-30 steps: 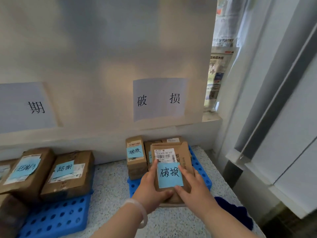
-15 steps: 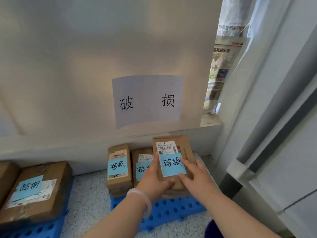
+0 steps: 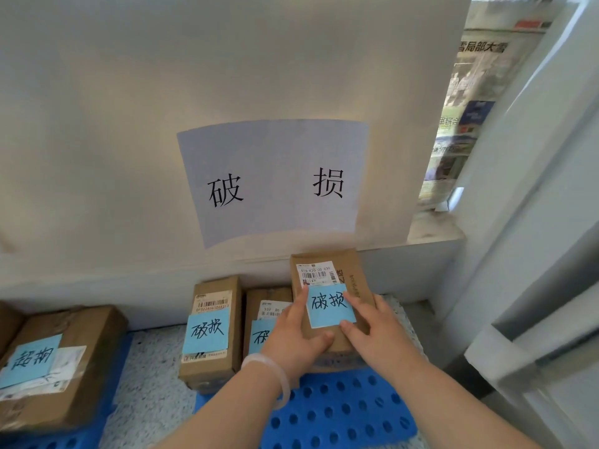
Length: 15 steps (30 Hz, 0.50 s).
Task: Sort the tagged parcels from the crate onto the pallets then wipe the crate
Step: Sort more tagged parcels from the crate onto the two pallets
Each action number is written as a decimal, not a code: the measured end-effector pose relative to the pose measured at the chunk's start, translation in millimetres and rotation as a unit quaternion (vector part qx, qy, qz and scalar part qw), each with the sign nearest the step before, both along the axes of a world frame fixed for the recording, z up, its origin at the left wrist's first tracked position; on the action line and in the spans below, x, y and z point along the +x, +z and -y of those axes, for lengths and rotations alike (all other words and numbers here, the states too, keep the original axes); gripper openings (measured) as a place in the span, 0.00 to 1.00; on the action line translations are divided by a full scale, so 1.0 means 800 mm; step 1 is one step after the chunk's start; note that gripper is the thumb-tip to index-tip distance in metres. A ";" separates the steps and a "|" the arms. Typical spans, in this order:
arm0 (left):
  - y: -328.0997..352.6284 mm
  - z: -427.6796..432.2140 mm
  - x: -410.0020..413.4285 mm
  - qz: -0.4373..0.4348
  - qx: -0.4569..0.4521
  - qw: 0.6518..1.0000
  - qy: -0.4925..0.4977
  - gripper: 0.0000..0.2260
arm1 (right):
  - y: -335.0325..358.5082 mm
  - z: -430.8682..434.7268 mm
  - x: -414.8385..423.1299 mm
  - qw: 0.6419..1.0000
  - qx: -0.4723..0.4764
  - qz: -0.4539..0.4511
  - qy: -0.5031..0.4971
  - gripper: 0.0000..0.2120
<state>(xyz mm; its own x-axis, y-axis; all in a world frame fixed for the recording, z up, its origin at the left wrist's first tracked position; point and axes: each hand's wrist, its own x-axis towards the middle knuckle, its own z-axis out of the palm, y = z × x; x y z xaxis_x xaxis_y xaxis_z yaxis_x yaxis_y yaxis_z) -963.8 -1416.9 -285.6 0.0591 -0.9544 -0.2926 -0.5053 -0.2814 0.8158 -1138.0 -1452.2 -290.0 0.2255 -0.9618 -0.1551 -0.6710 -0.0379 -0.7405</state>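
Both the left hand [image 3: 291,338] and the right hand [image 3: 379,335] clasp the cardboard parcel [image 3: 356,277], digits curled onto its top and sides around its blue tag [image 3: 329,306], at the back right of the blue pallet [image 3: 340,413], below a wall sign [image 3: 275,183] bearing the same characters; whether it rests on a package beneath cannot be told. The box looks stiff, light and dry, and is best taken by its long edges, not the paper tag, which might peel. A second tagged parcel [image 3: 265,298], partly hidden by the left hand, stands just beside it, a third tagged parcel [image 3: 212,319] beyond, and the wall [image 3: 129,124] close behind, leaving little room; a differently tagged parcel [image 3: 64,361] lies well apart.
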 end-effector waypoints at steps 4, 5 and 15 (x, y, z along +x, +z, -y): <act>0.000 0.009 0.004 0.013 0.010 1.000 0.006 0.39 | -0.002 0.011 0.001 1.000 -0.007 -0.019 0.012 0.26; 0.001 0.010 0.004 0.019 0.015 1.000 0.004 0.39 | -0.002 0.012 0.001 1.000 -0.008 -0.025 0.016 0.26; 0.031 -0.018 0.001 0.193 -0.030 0.980 -0.043 0.40 | 0.038 -0.049 -0.017 0.988 -0.079 -0.126 0.035 0.32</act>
